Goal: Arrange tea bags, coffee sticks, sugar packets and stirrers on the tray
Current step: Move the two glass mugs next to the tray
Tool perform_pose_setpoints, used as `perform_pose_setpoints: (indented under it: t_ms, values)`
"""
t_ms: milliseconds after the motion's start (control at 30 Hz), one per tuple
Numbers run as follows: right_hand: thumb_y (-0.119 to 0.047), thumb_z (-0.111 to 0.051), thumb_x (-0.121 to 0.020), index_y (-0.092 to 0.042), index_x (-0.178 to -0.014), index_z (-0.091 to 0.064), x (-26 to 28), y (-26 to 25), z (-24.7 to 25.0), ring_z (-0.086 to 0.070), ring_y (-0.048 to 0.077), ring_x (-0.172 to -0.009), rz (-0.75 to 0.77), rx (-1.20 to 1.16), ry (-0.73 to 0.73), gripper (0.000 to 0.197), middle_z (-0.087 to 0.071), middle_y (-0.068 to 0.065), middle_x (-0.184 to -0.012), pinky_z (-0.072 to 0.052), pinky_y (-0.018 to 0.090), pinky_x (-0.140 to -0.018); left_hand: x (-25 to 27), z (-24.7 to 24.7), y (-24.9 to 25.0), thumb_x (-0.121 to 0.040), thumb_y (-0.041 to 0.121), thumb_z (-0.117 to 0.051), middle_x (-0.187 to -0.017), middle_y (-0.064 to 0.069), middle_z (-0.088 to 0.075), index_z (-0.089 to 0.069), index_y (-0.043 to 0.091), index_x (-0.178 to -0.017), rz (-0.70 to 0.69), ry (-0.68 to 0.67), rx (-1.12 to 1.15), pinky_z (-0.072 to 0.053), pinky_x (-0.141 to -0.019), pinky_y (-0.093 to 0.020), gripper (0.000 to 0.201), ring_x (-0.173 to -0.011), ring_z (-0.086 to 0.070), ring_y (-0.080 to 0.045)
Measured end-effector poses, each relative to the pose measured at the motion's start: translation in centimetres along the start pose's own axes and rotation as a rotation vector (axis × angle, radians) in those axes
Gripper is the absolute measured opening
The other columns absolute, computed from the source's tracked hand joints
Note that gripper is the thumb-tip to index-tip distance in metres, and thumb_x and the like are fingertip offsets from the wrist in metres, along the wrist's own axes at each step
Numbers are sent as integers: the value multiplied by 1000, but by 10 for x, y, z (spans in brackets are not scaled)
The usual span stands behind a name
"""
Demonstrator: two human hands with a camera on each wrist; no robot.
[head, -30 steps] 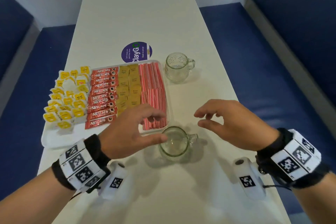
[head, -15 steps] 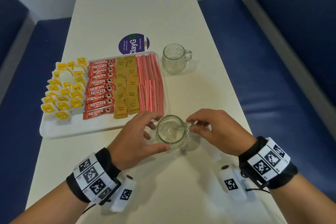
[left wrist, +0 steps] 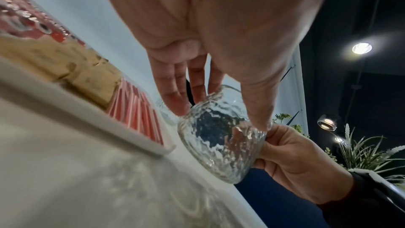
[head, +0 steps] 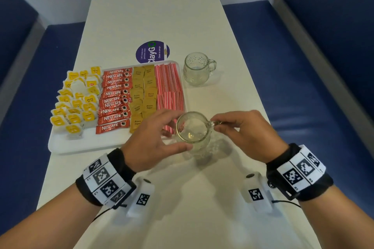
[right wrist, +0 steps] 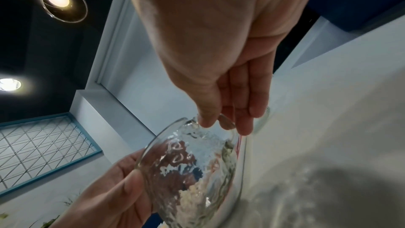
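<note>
A white tray (head: 85, 143) on the table holds rows of yellow-tagged tea bags (head: 77, 103), red Nescafe coffee sticks (head: 115, 99), brown sugar packets (head: 142, 97) and red-and-white stirrers (head: 169, 87). Both hands hold an empty clear glass mug (head: 192, 129) just above the table, at the tray's near right corner. My left hand (head: 176, 133) grips its body between thumb and fingers. My right hand (head: 217, 123) pinches its handle. The left wrist view shows the mug (left wrist: 221, 145) tilted and off the tabletop. In the right wrist view the mug (right wrist: 192, 171) hangs beside the tray's edge.
A second empty glass mug (head: 197, 69) stands on the table to the right of the tray's far end. A round purple sticker (head: 152, 51) lies behind the tray. Blue benches (head: 303, 87) run along both long sides of the narrow white table (head: 162, 6).
Both hands came in from either side and took hold of the near mug. It has since risen off the table and shifted slightly toward the tray's corner.
</note>
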State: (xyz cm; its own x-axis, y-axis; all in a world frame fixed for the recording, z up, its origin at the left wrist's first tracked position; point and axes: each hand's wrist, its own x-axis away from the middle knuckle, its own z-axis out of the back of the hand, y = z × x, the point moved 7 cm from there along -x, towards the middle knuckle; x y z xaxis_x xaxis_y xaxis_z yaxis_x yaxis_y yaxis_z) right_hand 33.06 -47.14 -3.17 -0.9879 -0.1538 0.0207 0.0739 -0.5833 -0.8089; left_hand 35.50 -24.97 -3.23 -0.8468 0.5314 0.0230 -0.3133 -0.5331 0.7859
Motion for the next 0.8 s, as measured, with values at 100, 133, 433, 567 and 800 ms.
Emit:
perform_pose_setpoints:
  t_ms: [100, 133, 433, 567, 800]
  values:
    - [-19, -74, -93, -24, -109, -79, -16, -12, 18, -69, -6, -92, 29, 12, 85, 18, -75, -21, -91, -53, 13, -86, -22, 15, 7, -68, 62, -72, -123, 12, -56, -56, 23, -138, -23, 20, -13, -58, -81, -20, 82, -102, -58, -3]
    - [-19, -74, -93, -24, -108, -79, -21, -16, 24, -69, -7, -91, 37, 22, 112, 17, -73, -25, -89, -53, 12, -86, -29, 20, 10, -68, 63, -72, -123, 11, -57, -56, 23, -138, -31, 29, -17, -58, -81, -21, 82, -102, -59, -3]
    - [-29, -69, -97, -27, -117, -76, -73, -13, 51, -69, -3, -94, -26, 101, 206, 22, -76, -15, -99, -53, 16, -88, -92, 43, 13, -65, 66, -72, -125, 11, -60, -51, 27, -143, -24, 76, -46, -60, -82, -27, 90, -102, -62, -4]
    - [-30, -68, -97, -28, -118, -75, -87, 2, 48, -68, -1, -93, -64, 123, 207, 22, -76, -14, -98, -44, 3, -77, -108, 40, 4, -65, 66, -72, -129, 11, -58, -52, 29, -143, -17, 76, -85, -59, -85, -29, 89, -103, -60, 1]
    - [-28, -66, -98, -26, -117, -76, -95, 27, 38, -67, 3, -94, -120, 126, 166, 21, -76, -11, -99, -51, 17, -84, -122, 21, -20, -69, 62, -81, -127, 9, -59, -52, 31, -144, 26, 45, -83, -60, -86, -38, 85, -102, -62, -3]
